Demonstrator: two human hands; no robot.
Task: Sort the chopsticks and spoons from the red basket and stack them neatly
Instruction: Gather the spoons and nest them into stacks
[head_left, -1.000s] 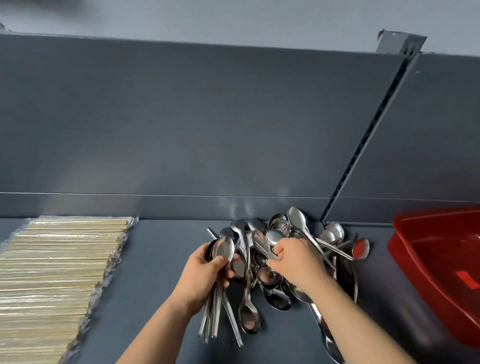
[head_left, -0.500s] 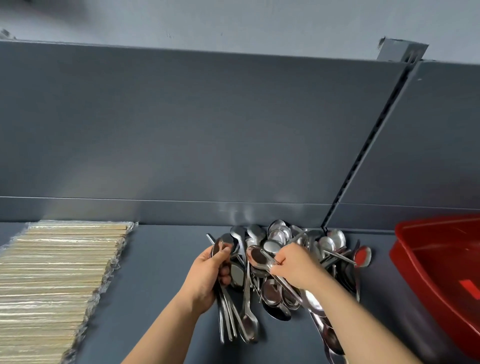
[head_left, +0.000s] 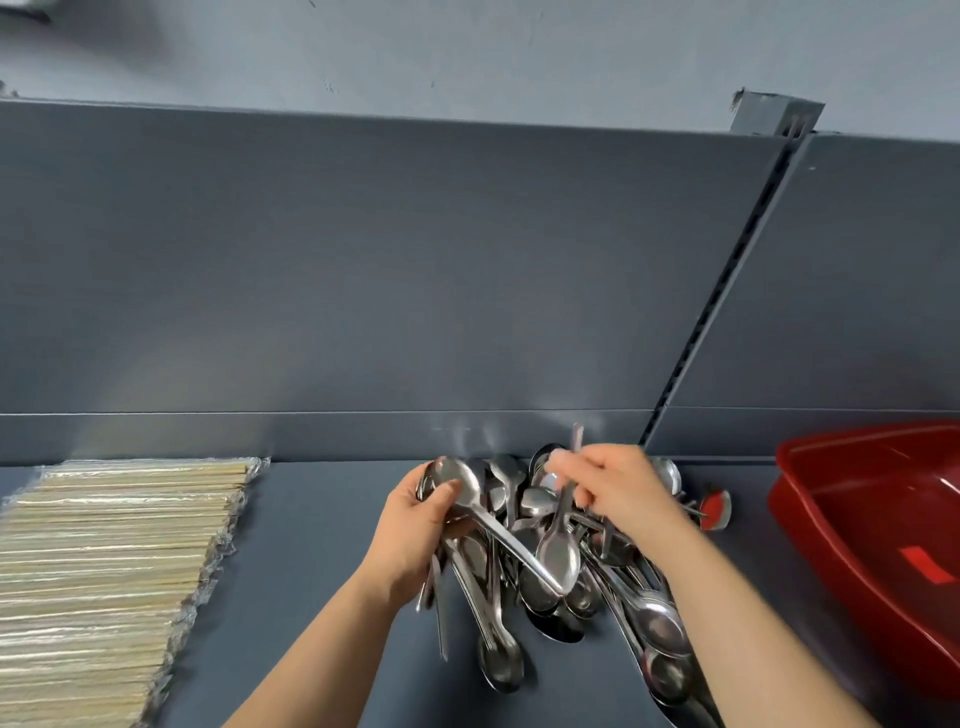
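The left hand has its fingers clamped round a bundle of spoons, bowls together at the top, likely so they nest. The right hand pinches a single spoon by its handle, bowl hanging, probably to join the bundle. The loose spoons lie beneath both sets of fingers on the surface. The wrapped chopsticks sit well left of them, and the red basket is off to the right.

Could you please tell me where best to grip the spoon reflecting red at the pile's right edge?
I'd pinch the bowl of the red-reflecting spoon from the right, the red basket side: the bowl juts clear of the spoon pile, while its handle is hidden among the others.
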